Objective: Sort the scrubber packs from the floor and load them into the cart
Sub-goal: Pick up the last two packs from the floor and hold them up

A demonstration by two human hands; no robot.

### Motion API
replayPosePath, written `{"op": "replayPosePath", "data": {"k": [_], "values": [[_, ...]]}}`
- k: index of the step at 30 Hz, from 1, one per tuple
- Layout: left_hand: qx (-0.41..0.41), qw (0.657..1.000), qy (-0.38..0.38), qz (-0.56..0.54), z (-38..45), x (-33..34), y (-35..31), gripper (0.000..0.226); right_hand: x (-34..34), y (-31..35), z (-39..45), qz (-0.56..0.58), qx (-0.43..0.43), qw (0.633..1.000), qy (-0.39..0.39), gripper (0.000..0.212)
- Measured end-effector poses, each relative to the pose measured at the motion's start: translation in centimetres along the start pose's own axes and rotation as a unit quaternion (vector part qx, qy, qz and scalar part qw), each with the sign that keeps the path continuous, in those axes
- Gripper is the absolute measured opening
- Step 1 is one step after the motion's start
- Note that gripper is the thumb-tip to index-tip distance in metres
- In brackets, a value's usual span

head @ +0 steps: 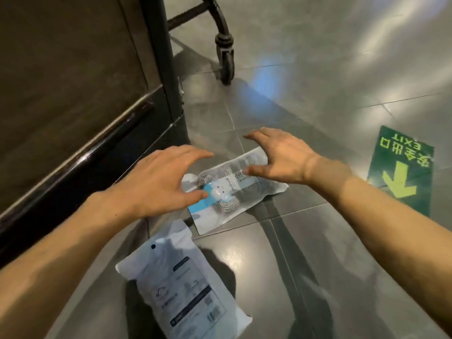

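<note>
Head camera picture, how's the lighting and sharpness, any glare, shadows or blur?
Head view: dim, with bright streaky glare on the glossy floor tiles; both forearms throw dark shadows beside the nearer scrubber pack; the left hand and right hand look slightly motion-blurred over the farther scrubber pack; wide-angle bending shows on the cart wheel.

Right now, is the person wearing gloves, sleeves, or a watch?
No. Both arms are bare as far up as the picture shows: no sleeves, gloves, watch, or rings in sight. The left hand and right hand have bare fingers, a little blurred.
</note>
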State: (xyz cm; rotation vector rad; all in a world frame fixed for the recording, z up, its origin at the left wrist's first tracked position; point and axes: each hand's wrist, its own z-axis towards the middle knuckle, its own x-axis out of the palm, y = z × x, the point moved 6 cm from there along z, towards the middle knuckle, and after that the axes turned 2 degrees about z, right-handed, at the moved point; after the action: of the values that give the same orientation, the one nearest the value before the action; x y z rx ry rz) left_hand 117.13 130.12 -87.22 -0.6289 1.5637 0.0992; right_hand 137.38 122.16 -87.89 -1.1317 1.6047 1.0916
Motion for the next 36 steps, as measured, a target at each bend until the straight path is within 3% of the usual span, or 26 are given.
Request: {"op": "replayPosePath", "data": {"k": [2,5,8,11,14,16,18,19,20,23,27,29,31,34,36], "values": [[-0.020,1.000,0.012,-0.002,-1.0,1.0,0.5,0.079,1.5,0.4,1.6,-0.002,-0.007,1.000,0.026,0.084],[-0.118,0.990,-0.005,-0.079,-4.7,2.1,1.3,0.070,3.5,0.5,3.8,-0.002,-0.001,0.997,0.071,0.091],[-0.241,0.948,-0.064,-0.196,-9.8,4.6,1.9,0.060,5.9,0.7,5.8,-0.004,-0.005,0.995,0.100,0.096],[-0.378,0.861,-0.102,-0.325,-14.8,8.5,3.4,0.046,8.2,0.8,8.0,-0.029,-0.017,0.992,0.118,0.102],[-0.493,0.771,-0.118,-0.386,-19.3,12.5,4.7,0.043,10.3,0.6,9.8,-0.040,-0.020,0.987,0.155,0.105],[-0.583,0.672,-0.124,-0.440,-22.0,14.7,4.2,0.056,11.0,0.3,10.1,-0.028,-0.005,0.985,0.171,0.100],[-0.646,0.567,-0.070,-0.507,-23.9,17.4,2.3,0.078,11.2,0.2,10.0,-0.020,0.010,0.985,0.170,0.094],[-0.652,0.523,-0.046,-0.547,-24.1,18.3,0.9,0.082,11.3,0.1,9.8,-0.021,0.016,0.986,0.167,0.092],[-0.645,0.502,-0.025,-0.575,-23.9,19.2,-0.4,0.087,11.4,0.0,9.6,-0.022,0.024,0.985,0.169,0.093],[-0.637,0.502,-0.016,-0.585,-23.0,21.1,-2.3,0.112,12.1,-1.0,8.6,0.032,0.097,0.972,0.211,0.096],[-0.620,0.495,-0.015,-0.608,-21.1,20.9,-2.6,0.088,13.6,-2.0,6.4,0.151,0.168,0.946,0.233,0.089],[-0.625,0.501,-0.032,-0.598,-20.7,20.7,-2.4,0.086,14.5,-2.4,5.1,0.244,0.188,0.925,0.221,0.077],[-0.622,0.516,-0.043,-0.587,-20.3,20.6,-2.4,0.082,15.2,-2.4,3.4,0.352,0.203,0.892,0.198,0.063],[-0.621,0.537,-0.075,-0.566,-19.7,20.3,-2.4,0.052,15.4,-1.6,0.0,0.513,0.232,0.815,0.138,0.050],[-0.615,0.548,-0.077,-0.561,-18.9,20.2,-2.5,0.044,15.3,-0.9,-2.1,0.586,0.252,0.764,0.102,0.046]]}}
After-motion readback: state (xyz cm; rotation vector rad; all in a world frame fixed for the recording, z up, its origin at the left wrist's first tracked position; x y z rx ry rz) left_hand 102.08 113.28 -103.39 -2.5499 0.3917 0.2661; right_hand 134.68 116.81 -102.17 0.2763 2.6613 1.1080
